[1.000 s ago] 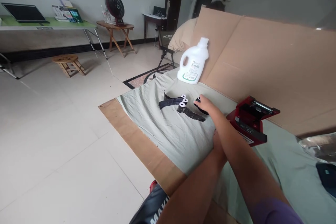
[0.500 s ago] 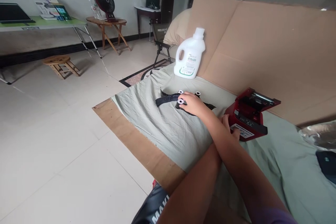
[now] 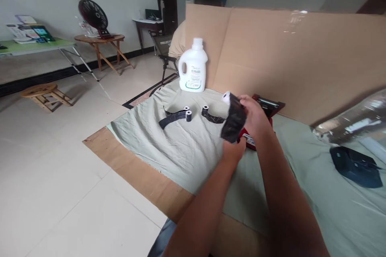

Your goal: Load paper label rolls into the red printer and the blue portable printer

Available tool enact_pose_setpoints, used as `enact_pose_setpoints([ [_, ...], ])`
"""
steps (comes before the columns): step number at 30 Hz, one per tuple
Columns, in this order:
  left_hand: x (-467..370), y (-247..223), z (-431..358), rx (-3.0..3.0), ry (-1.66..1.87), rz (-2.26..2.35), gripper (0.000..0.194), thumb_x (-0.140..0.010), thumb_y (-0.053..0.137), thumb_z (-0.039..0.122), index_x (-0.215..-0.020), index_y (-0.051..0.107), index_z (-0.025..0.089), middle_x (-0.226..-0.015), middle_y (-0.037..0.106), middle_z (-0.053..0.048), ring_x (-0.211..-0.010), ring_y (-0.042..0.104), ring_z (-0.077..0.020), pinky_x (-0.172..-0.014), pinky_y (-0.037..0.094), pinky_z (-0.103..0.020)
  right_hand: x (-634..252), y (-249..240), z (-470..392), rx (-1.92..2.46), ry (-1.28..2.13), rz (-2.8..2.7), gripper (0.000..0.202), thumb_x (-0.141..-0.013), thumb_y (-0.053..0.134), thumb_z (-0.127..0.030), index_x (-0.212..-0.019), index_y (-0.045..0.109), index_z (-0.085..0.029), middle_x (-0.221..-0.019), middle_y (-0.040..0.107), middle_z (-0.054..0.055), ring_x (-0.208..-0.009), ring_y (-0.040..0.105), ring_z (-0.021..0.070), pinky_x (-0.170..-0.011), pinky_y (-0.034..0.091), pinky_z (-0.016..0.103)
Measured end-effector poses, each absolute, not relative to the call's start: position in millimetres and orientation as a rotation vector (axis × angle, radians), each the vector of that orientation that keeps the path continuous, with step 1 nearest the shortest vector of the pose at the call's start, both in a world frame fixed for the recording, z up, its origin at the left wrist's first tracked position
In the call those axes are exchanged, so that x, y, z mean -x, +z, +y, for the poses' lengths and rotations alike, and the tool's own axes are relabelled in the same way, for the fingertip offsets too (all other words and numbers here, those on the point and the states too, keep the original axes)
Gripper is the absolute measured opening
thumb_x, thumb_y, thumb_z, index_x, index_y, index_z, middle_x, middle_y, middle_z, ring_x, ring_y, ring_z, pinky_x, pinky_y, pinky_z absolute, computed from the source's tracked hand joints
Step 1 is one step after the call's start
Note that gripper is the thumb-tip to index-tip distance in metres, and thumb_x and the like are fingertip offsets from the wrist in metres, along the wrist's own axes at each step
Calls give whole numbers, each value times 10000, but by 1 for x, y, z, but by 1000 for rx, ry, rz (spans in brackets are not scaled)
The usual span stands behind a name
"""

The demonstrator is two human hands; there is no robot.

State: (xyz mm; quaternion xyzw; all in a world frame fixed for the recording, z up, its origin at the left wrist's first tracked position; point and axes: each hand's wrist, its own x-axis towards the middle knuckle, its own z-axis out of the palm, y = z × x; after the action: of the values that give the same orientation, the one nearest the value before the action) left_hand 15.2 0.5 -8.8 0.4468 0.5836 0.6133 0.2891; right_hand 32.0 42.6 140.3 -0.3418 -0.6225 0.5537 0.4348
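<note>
My right hand (image 3: pixel 255 114) grips a paper roll (image 3: pixel 233 118) with a white core end and a black strip hanging down, held up above the sheet. Just below it, my left hand (image 3: pixel 233 150) has its fingers against the small red printer (image 3: pixel 249 140), which stands with its lid (image 3: pixel 268 105) raised. The roll and my right hand cover much of the printer. Left of my hands, a black roll (image 3: pixel 205 109) lies with its strip trailing right. Farther left are two more rolls, a front one (image 3: pixel 188 116) and a back one (image 3: pixel 186 109), their strips trailing left.
A white detergent bottle (image 3: pixel 193 66) stands at the back of the grey-green sheet (image 3: pixel 169 152). Behind it rises a cardboard panel (image 3: pixel 271 56). To the right lie a dark flat object (image 3: pixel 356 166) and a clear plastic-wrapped bundle (image 3: pixel 346 124). A cardboard edge (image 3: pixel 144 176) borders the floor.
My right hand has lifted a roll off the sheet and carried it right, in front of the printer. My left hand stays by the printer. The view has turned right.
</note>
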Motion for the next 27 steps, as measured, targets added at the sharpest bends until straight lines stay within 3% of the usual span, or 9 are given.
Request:
enact_pose_setpoints([
  [6,-15,-16,-2,-1140,1706,1502,530,-864,568,182,-1385,468,179,-1367,595,-130,-1203,619,-223,-1061,502,-397,-115,134,77,984,1181,-1588,282,-751,625,-452,-933,598,-238,-767,590,21,-701,562,196,-634,433,318],
  [12,-22,-10,-26,-1489,1655,1575,710,-818,630,142,-1470,349,156,-1479,477,-173,-1403,431,-299,-1198,353,-430,-157,98,102,1190,938,-1810,214,-688,663,-332,-842,548,-237,-673,611,-29,-634,526,166,-627,393,289],
  [16,-21,-2,-38,-1671,1624,1594,785,-827,609,162,-1531,264,210,-1569,375,-139,-1460,355,-304,-1207,344,-459,-160,90,107,1266,760,-1971,163,-714,615,-273,-850,532,-239,-684,632,-35,-650,543,169,-643,391,286],
  [19,-9,11,-29,-1908,1546,1667,650,-861,572,199,-1485,389,212,-1560,415,-122,-1461,355,-294,-1207,324,-479,-159,87,111,1314,663,-2057,148,-735,602,-261,-860,525,-241,-717,632,-31,-685,562,175,-646,392,282],
  [23,12,28,-5,-2320,1299,1617,432,-876,487,137,-1253,650,269,-1380,641,-26,-1369,471,-246,-1174,322,-462,-157,82,115,1409,581,-2114,142,-757,595,-236,-888,540,-239,-797,645,-5,-773,586,192,-699,425,290],
  [27,20,31,8,-2494,1240,1589,404,-893,465,150,-1200,694,277,-1316,694,-11,-1290,547,-222,-1134,341,-439,-151,80,114,1522,470,-2141,167,-754,598,-183,-911,572,-232,-916,667,52,-987,591,251,-808,462,318],
])
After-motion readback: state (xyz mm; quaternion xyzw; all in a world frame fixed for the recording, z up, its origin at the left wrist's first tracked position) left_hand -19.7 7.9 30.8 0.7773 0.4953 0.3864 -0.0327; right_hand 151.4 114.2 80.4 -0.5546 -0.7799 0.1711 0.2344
